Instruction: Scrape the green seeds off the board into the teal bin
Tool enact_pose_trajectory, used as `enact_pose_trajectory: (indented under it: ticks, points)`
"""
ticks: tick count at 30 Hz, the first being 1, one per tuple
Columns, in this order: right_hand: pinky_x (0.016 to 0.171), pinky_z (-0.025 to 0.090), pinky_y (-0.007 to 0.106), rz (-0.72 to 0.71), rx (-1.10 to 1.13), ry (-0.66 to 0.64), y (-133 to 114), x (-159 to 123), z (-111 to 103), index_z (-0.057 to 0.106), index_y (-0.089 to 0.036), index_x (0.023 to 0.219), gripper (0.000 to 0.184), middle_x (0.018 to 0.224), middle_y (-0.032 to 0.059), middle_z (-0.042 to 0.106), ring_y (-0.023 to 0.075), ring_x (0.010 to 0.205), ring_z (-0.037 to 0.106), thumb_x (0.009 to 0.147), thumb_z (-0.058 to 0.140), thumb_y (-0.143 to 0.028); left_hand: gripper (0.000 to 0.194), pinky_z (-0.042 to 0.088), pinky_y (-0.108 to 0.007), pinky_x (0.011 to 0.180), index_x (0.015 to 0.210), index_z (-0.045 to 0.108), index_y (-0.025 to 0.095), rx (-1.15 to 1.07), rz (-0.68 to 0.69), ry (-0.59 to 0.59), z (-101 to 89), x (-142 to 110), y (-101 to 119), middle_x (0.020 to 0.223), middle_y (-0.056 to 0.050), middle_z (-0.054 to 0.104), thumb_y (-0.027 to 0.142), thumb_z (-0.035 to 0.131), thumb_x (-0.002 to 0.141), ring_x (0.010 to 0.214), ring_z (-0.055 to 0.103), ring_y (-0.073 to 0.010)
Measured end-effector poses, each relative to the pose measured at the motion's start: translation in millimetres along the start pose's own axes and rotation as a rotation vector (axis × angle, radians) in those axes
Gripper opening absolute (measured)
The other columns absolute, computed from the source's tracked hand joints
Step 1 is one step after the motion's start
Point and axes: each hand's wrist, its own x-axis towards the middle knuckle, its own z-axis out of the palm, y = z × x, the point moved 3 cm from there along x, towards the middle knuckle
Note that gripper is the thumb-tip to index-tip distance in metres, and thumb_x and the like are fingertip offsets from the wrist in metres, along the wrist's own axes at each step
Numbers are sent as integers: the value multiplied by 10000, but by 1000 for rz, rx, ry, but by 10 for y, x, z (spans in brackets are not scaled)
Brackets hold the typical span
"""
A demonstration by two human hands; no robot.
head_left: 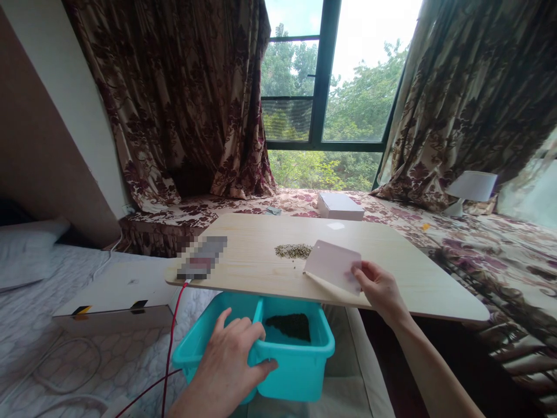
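One grain pile [288, 252] remains on the tabletop [404, 255] beyond the bin [293, 374], whose right compartment [317, 325] already holds dark material [292, 325]. Right hand [382, 285] fingers pinch a sheet [331, 262] beyond the bin; left hand [235, 351] fingers grip its rim [304, 350].

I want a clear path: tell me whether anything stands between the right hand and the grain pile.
Only the pale card held in the right hand lies between it and the grain pile; nothing else visible does.

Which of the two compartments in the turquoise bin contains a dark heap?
The right compartment: the dark heap lies there; none shows in the visible part of the left compartment.
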Motion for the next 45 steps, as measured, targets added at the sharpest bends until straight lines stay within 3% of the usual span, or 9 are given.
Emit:
enact_pose_trajectory:
  ticks: [11, 23, 34, 45]
  points:
    - [476, 491, 269, -4, -25, 30, 23, -35, -94, 656, -164, 816, 259, 750, 91, 739, 217, 679, 674, 688, 621, -386, 151, 233, -566, 1065, 786, 568, 250, 29, 0, -23, -38, 7, 45, 769, 44, 596, 270, 701, 718, 805, 596, -192]
    - [470, 477, 260, -24, -16, -10, 11, -41, 11, 658, -163, 803, 258, 736, 90, 732, 222, 697, 680, 684, 612, -387, 183, 214, -559, 1073, 793, 574, 243, 22, -2, -13, -23, 5, 38, 773, 50, 592, 277, 730, 704, 812, 598, -186]
    - [487, 480, 267, -37, -43, 60, 49, -5, -51, 658, -172, 804, 226, 743, 78, 733, 216, 696, 677, 700, 600, -364, 143, 241, -571, 1061, 777, 565, 243, 55, 18, 1, -20, 9, 41, 756, 44, 598, 282, 692, 726, 785, 600, -186]
    - [451, 452, 256, -20, -35, 2, 25, -2, 110, 654, -154, 823, 283, 736, 87, 728, 206, 657, 658, 707, 589, -404, 166, 227, -568, 1062, 786, 566, 245, 19, -1, -30, -33, 13, 35, 778, 41, 603, 279, 711, 714, 811, 596, -192]
